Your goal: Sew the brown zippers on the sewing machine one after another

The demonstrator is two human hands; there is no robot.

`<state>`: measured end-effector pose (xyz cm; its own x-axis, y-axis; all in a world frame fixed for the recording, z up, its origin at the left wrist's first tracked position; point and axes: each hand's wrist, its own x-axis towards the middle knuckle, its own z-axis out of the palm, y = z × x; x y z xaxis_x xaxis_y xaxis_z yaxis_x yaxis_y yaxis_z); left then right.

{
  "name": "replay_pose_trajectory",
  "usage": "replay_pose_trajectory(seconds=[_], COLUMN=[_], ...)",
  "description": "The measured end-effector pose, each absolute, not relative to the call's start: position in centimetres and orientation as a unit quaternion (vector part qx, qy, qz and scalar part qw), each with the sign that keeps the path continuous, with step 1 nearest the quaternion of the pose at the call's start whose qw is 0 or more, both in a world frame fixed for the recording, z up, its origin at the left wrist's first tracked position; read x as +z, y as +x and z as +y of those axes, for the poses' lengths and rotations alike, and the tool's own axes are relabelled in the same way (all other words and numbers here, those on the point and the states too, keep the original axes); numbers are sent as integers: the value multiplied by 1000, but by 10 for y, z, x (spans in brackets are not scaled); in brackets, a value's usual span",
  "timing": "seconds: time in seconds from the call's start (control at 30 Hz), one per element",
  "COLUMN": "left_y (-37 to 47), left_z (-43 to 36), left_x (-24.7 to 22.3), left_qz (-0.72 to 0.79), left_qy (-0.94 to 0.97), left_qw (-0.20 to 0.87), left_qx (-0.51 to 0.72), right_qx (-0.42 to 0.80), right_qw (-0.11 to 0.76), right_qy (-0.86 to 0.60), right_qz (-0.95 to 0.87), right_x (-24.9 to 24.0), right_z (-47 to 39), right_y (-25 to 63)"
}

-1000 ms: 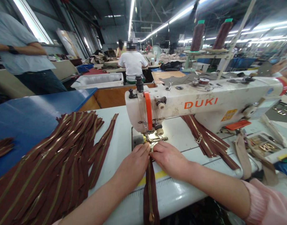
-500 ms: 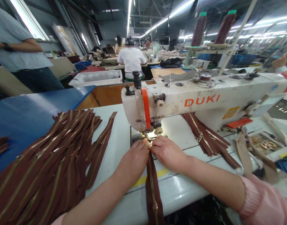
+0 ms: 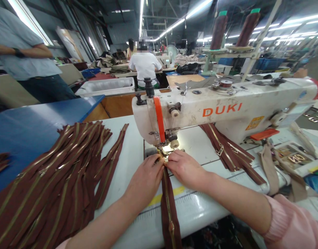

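A brown zipper (image 3: 169, 207) with gold teeth hangs from under the needle area of the white sewing machine (image 3: 221, 107) over the table's front edge. Its upper end is pinched by my left hand (image 3: 146, 178) on the left and my right hand (image 3: 186, 169) on the right, fingertips close together just in front of the presser foot. The fingers of both hands are closed, and they partly hide the zipper end. Many brown zippers (image 3: 52, 176) lie in a pile at the left, with a folded one (image 3: 112, 166) beside it. More zippers (image 3: 226, 148) lie behind the machine's needle, to the right.
A tray (image 3: 293, 155) of metal parts sits at the right with beige strips (image 3: 270, 169). Two thread cones (image 3: 218, 31) stand above the machine. A blue table (image 3: 31, 121) is at the left. One person (image 3: 31, 58) stands at the left; another (image 3: 144, 65) sits ahead.
The fingers of my left hand have shifted slightly at the zipper end, showing more of the bright area by the foot. My right hand stays nearly in place. The view has shifted slightly.
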<state>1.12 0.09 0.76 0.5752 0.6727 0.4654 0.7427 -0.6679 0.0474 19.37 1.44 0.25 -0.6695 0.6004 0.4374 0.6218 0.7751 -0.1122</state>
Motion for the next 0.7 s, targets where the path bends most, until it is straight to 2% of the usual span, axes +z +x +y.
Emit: replay_pose_trajectory(seconds=[0.7], left_y=[12], left_z=[1], left_x=[11], left_qz=[-382], left_qy=[-896], left_qw=[106], left_qx=[-199], right_qx=[-8], right_qw=[234], right_qy=[-338], right_qz=[-911], right_x=[5], right_z=[15], right_y=[191])
